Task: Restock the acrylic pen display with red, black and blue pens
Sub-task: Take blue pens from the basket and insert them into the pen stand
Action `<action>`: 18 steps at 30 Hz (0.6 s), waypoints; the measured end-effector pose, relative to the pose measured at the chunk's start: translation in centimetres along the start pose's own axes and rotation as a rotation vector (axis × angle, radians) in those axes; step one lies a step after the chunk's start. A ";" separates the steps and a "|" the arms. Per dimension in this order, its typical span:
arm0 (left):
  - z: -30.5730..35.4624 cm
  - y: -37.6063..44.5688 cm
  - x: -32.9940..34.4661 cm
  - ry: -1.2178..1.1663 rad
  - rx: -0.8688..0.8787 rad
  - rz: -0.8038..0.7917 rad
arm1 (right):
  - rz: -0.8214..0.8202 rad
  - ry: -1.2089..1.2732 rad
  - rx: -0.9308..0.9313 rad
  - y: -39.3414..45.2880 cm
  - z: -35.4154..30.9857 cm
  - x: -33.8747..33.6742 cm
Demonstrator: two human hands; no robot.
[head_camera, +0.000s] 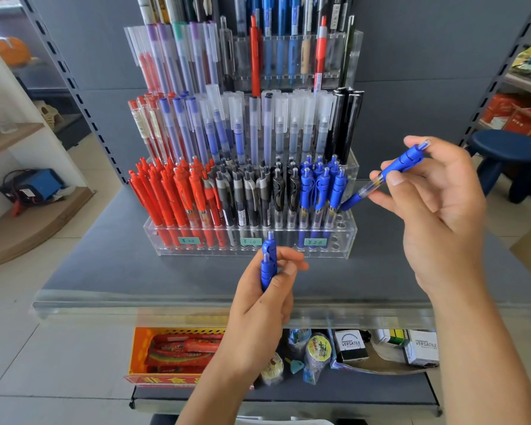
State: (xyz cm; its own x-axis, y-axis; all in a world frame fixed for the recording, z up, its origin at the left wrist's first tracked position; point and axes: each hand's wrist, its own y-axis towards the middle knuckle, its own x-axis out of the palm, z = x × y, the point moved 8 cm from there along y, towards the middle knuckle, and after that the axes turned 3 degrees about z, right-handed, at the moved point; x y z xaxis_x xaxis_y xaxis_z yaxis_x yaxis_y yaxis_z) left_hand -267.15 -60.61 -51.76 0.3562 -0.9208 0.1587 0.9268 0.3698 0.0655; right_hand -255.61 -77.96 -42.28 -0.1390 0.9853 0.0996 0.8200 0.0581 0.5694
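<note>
My right hand (432,207) pinches a blue pen (383,179), its tip at the acrylic display's (347,240) 3 o'clock end beside the blue pens. My left hand (264,305), at 6 o'clock, grips two more blue pens (269,265).

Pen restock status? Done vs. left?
Red pens and black pens fill their front-row sections. Blue section is mostly full. In hand: right hand angles a blue pen tip-down toward the empty holes at the display's right end; left hand grips spare blue pens. Left: those holes.
</note>
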 end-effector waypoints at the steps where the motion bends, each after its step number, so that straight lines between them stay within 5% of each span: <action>1: 0.0 0.0 0.0 -0.001 -0.001 0.000 | 0.002 -0.005 -0.002 0.0 0.0 0.0; 18: 0.0 -0.1 0.0 -0.001 -0.004 -0.008 | 0.006 -0.268 -0.102 0.1 0.3 1.4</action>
State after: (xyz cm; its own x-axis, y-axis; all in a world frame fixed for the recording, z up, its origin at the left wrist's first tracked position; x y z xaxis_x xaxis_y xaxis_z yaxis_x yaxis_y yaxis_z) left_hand -267.22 -60.63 -51.74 0.3483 -0.9238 0.1593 0.9302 0.3616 0.0630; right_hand -255.57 -76.53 -42.38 0.0283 0.9937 -0.1087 0.7586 0.0495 0.6496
